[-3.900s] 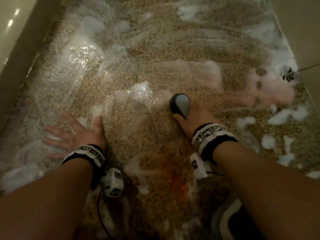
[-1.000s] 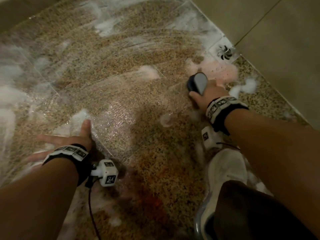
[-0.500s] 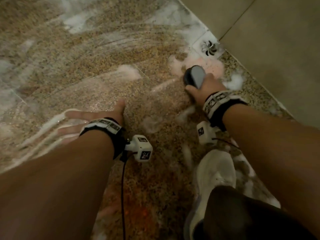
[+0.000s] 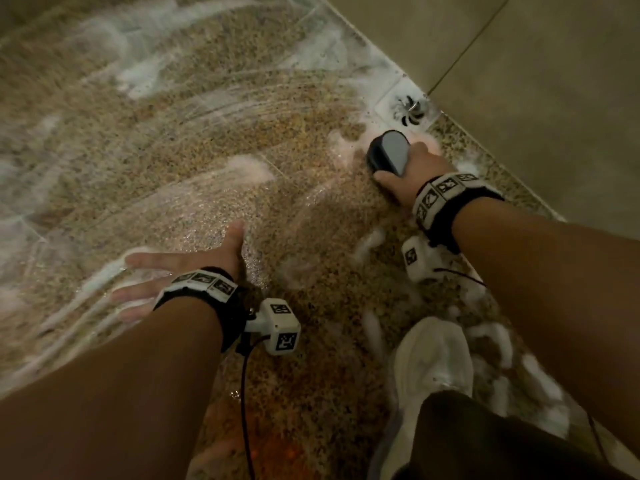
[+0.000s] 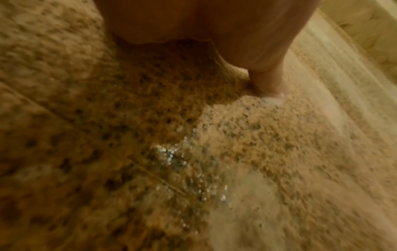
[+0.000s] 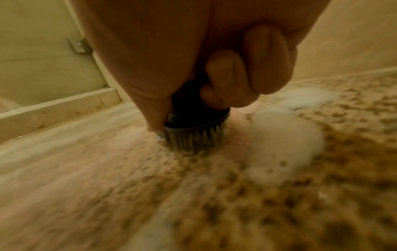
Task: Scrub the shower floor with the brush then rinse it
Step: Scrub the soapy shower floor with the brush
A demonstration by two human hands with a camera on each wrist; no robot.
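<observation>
Speckled brown shower floor, wet, white foam streaks toward 11 o'clock and along the left edge. At 8 o'clock, left hand flat on the floor, fingers straight and spread, thumb pointing to 12, holding nothing; suds under the fingertips. Left wrist view: blurred, palm and thumb down on the wet floor, glints of water near centre. Black band with white marker tiles on the left wrist, white camera cube just beside it at 6 o'clock of the hand, black cable hanging down. Orange-red stain on the floor at 6 o'clock. White shoe at 5 o'clock, dark trouser leg over its heel, foam clumps around it. At 2 o'clock, right hand wrapped round the brush, dark body with grey top, bristles down on the floor. Right wrist view: fingers curled tight round the black brush body, thumb down its left side, grey bristles touching the floor, blob of white foam just beside the brush at 3 o'clock. Pinkish foam patch touching the brush. Square white drain near the brush at 1 o'clock, in the floor corner against the beige tiled wall.
</observation>
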